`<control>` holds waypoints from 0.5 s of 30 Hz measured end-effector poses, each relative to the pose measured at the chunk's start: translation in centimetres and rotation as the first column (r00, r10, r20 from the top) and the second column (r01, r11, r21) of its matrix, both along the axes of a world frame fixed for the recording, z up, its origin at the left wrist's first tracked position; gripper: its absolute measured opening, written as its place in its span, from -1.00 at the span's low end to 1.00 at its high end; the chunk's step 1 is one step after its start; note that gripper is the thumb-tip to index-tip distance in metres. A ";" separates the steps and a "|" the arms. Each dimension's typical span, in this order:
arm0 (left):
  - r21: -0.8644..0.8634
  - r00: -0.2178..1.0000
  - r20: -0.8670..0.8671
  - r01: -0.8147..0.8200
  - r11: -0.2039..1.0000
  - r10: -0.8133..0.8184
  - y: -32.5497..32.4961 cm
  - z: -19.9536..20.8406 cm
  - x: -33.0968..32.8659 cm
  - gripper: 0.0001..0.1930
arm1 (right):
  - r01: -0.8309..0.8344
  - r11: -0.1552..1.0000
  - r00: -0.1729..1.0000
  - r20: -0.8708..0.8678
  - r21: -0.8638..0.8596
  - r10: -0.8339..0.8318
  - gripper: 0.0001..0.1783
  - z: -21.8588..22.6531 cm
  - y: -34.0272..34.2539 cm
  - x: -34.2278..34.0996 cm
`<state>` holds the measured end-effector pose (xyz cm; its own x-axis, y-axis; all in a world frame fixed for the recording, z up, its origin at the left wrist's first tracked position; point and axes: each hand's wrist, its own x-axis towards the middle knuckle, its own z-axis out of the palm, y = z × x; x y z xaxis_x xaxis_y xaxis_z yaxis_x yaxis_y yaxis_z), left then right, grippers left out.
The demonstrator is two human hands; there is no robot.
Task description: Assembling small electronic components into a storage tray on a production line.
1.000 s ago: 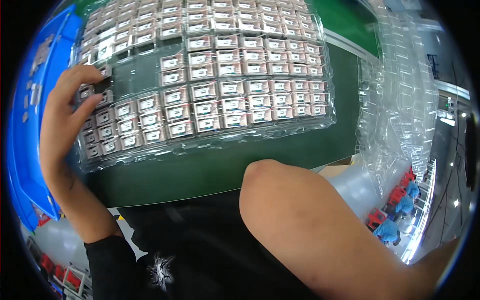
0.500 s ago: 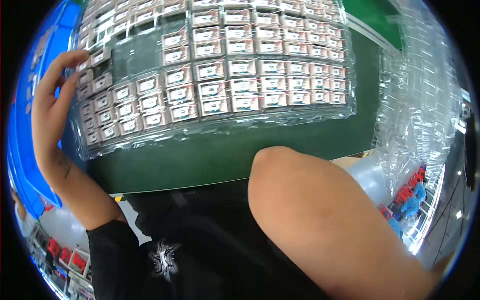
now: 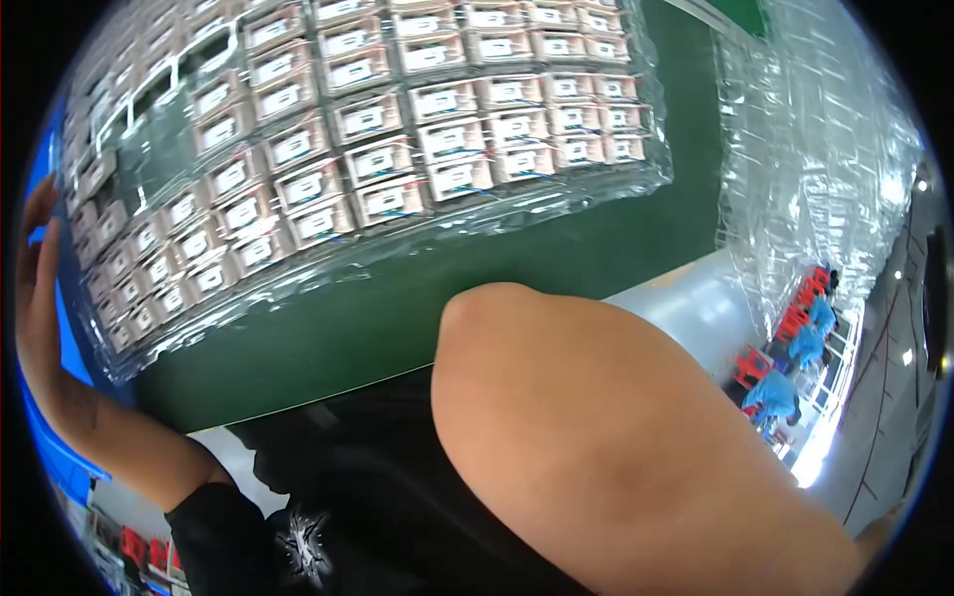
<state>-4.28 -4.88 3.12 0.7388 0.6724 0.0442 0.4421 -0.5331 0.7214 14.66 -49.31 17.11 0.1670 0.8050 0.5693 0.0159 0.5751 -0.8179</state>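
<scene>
Plastic tray (image 3: 358, 169) full of small boxes lies on the green tabletop (image 3: 556, 268). Left hand (image 3: 35, 288) touches its left edge, fingers open. It looks thin and bendy; best held by both edges. Right hand is hidden

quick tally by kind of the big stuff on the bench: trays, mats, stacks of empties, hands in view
clear tray filled with small parts: 1
green mat: 1
stack of empty clear trays: 1
hands in view: 1, the left hand at the tray's left edge; the right hand is out of view
total: 4
</scene>
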 end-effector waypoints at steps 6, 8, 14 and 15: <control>0.235 0.997 0.036 -0.071 0.969 0.065 8.1 3.7 -2.0 -0.67 | -0.141 0.981 0.987 -0.063 0.132 0.150 -0.70 1.3 9.0 -2.5; 0.280 0.995 0.096 -0.055 0.959 0.029 10.0 5.9 -2.0 -0.71 | -0.188 0.963 0.977 -0.063 0.195 0.204 -0.70 2.0 12.3 -3.1; 0.105 0.982 0.136 -0.146 0.984 0.131 0.6 1.2 1.8 -0.71 | -0.460 0.829 0.864 -0.052 0.318 0.500 -0.70 -2.4 7.8 1.7; 0.125 0.985 0.138 -0.123 0.985 0.105 0.3 2.0 2.0 -0.72 | -0.499 0.792 0.836 -0.045 0.352 0.547 -0.70 -2.4 8.7 2.0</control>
<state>-2.31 -4.58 5.12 0.6397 0.7336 0.2293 0.4124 -0.5794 0.7030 16.61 -40.66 14.71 -0.1322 0.5742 0.8080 -0.4602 0.6864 -0.5631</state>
